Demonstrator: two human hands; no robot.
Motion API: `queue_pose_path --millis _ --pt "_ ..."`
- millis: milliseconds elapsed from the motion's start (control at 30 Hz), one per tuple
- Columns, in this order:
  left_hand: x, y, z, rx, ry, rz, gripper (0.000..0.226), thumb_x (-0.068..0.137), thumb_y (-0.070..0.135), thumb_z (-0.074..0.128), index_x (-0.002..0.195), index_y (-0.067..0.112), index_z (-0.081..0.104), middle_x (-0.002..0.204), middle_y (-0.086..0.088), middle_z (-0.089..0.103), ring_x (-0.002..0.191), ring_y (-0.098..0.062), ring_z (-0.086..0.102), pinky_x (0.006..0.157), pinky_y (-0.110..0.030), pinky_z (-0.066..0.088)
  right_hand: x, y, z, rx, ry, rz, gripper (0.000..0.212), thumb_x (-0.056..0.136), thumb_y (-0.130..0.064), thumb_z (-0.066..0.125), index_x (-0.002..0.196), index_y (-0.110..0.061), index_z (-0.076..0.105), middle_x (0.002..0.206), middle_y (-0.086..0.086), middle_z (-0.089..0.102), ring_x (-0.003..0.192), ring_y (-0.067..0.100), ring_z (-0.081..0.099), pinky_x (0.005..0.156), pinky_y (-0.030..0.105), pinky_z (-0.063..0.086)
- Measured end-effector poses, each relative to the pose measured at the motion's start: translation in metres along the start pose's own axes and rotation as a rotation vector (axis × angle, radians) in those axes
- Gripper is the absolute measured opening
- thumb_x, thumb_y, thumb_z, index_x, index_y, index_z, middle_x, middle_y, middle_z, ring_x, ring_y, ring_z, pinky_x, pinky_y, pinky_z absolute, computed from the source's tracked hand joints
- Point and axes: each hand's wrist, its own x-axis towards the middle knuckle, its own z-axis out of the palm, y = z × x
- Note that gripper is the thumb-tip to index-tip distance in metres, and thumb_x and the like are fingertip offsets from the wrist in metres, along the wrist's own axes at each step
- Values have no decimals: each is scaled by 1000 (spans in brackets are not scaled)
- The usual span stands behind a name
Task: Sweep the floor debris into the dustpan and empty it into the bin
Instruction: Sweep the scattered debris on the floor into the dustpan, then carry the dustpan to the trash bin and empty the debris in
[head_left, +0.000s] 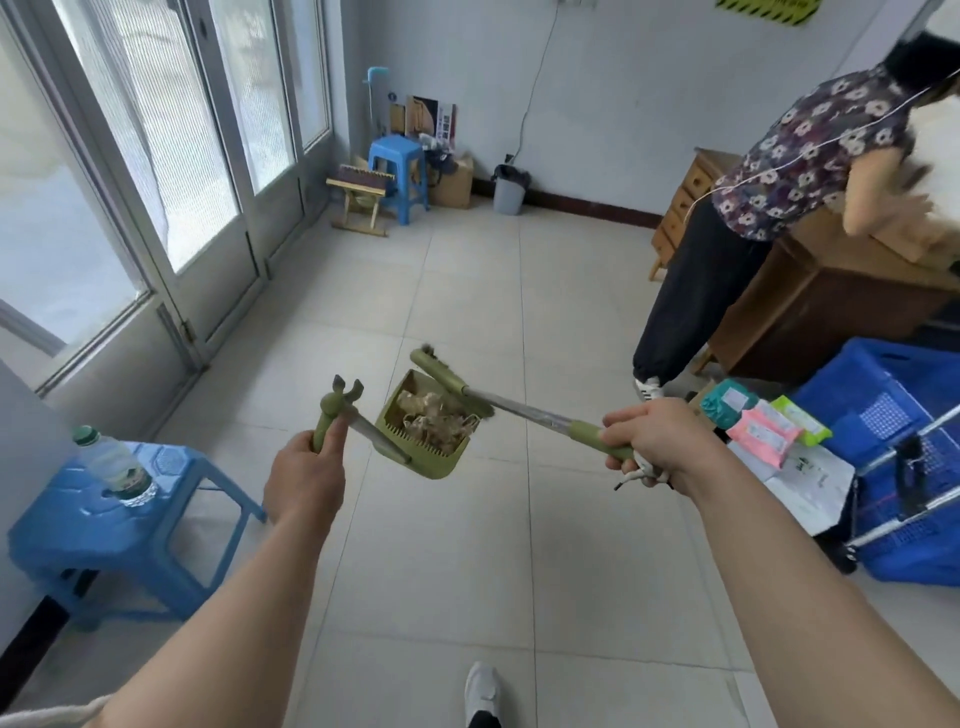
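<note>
Left grip (304, 480) clasps the handle of the full dustpan (441, 465), right grip (644, 441) clasps the broom (535, 411) laid across it, and the bin (509, 192) stands well apart, straight ahead by the wall (597, 130).

Pale floor tiles (467, 291) carry a blue plastic stool (78, 525) by the windows. Along the far wall stand a wooden folding stool (361, 189), a second blue stool (396, 156), a cardboard box (454, 182) and a grey bin (509, 195). A blue crate (852, 400) sits on the right.
</note>
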Motion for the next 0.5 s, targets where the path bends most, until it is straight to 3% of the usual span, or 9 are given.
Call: queue_pose_path --millis 167,333,500 --pt "39 36 12 -43 48 38 58 89 71 41 80 18 62 69 -5 60 61 -22 51 57 -33 35 40 -17 -15 136 4 -32 29 80 0 68 107 -8 62 69 22 69 54 23 59 37 19 36" --pt "83 73 37 -123 77 21 65 87 74 43 73 11 58 61 -3 50 56 -25 46 58 -34 35 99 -40 -25 206 -12 -70 30 80 -2 70 108 -8 62 58 19 67 37 16 54 34 19 34" --pt "135 125 73 -124 115 17 66 86 74 43 74 11 57 59 -3 50 55 -26 47 55 -32 34 173 -80 -42 216 -36 -104 31 78 -2 70 108 -8 64 56 18 67 34 15 52 34 18 34"
